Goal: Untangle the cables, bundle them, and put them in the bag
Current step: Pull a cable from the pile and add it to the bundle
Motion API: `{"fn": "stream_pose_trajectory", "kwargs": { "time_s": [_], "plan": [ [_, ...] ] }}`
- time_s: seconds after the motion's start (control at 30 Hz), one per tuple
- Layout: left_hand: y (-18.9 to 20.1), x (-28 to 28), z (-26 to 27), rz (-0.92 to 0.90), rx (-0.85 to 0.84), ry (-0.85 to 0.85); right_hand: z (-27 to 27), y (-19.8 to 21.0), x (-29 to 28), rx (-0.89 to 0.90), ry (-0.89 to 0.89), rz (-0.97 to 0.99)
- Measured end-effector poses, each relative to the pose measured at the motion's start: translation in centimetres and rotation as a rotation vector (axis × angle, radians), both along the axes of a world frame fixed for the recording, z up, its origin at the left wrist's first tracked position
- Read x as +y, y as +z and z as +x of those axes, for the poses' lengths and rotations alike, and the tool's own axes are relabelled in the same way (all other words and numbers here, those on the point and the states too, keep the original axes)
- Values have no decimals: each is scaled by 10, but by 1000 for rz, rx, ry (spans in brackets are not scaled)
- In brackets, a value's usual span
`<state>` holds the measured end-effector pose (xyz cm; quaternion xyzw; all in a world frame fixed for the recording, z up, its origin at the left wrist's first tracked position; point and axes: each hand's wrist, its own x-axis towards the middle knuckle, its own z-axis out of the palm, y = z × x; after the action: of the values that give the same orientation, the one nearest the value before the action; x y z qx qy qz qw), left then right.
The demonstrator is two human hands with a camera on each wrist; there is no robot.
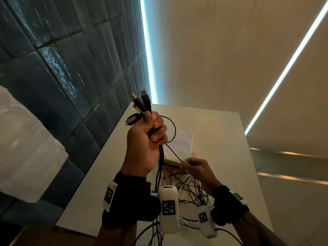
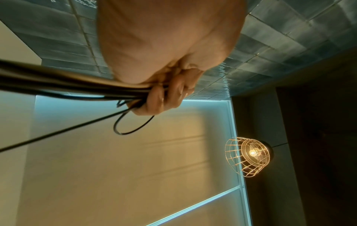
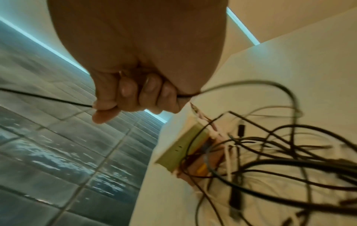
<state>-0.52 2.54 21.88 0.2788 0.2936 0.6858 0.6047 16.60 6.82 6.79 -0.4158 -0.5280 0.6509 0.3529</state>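
Note:
My left hand (image 1: 150,132) (image 2: 166,94) is raised above the white table (image 1: 221,132) and grips a bunch of black cables (image 1: 158,167) (image 2: 67,85), whose USB plugs (image 1: 142,102) stick up out of the fist. One thin black cable (image 1: 173,151) (image 3: 48,98) loops out of that fist and runs down to my right hand (image 1: 188,165) (image 3: 135,97), which pinches it taut. A tangle of black and white cables (image 1: 193,189) (image 3: 270,156) lies on the table under both hands. A pale bag (image 1: 179,144) lies flat behind the hands.
A small yellow-green box (image 1: 173,162) (image 3: 181,149) sits on the table by the tangle. A dark blue tiled wall (image 1: 62,68) runs along the table's left side. A caged lamp (image 2: 249,156) hangs overhead.

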Motion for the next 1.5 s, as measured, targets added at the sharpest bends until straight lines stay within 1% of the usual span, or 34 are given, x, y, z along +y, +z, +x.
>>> {"fn": "stream_pose_trajectory", "kwargs": {
  "time_s": [0.13, 0.23, 0.37, 0.53, 0.63, 0.67, 0.7, 0.77, 0.8, 0.83, 0.9, 0.97, 1.0, 1.07, 1.13, 1.17, 1.27, 1.33, 1.43, 1.5],
  "plan": [
    [-2, -1, -1, 9, -5, 17, 1, -27, 4, -73, -53, 28],
    [1, -4, -2, 30, 23, -34, 1, -45, 7, -184, -48, 116],
    [9, -6, -10, 87, 2, -71, 7, -63, 1, -229, -60, 178],
    [9, -8, -10, 92, 11, -39, 13, -79, 3, -292, -84, 148],
    [12, -7, -9, 42, 74, -13, 13, -80, 9, -363, -185, 129],
    [13, -6, -9, 6, 120, 3, 12, -75, 12, -367, -240, 116],
    [13, -4, -8, -38, 171, 21, 10, -65, 15, -330, -299, 94],
    [8, -2, -3, -133, 252, 51, 4, -31, 19, -158, -361, 63],
    [4, 0, 0, -180, 275, 58, 1, -7, 19, -42, -346, 70],
    [0, 2, 4, -229, 295, 58, -3, 17, 18, 65, -308, 94],
    [-9, 5, 12, -314, 340, 46, -10, 59, 11, 231, -164, 185],
    [-14, 6, 16, -351, 345, 18, -16, 88, 1, 311, 6, 255],
    [-14, 6, 17, -340, 315, 7, -17, 94, -3, 318, 77, 272],
    [-11, 8, 14, -273, 199, 1, -18, 97, -9, 291, 175, 253],
    [-5, 9, 9, -198, 98, 24, -13, 85, -10, 231, 191, 183],
    [-3, 10, 7, -172, 75, 35, -10, 76, -12, 198, 195, 150],
    [-3, 11, 4, -147, 101, 61, -1, 50, -17, 112, 223, 106],
    [-6, 12, 5, -156, 136, 61, 9, 34, -21, 63, 196, 92],
    [-15, 13, 11, -192, 221, 55, 32, 20, -25, -52, 109, 100],
    [-22, 14, 14, -217, 265, 68, 54, 16, -28, -159, 11, 120]
  ]
}}
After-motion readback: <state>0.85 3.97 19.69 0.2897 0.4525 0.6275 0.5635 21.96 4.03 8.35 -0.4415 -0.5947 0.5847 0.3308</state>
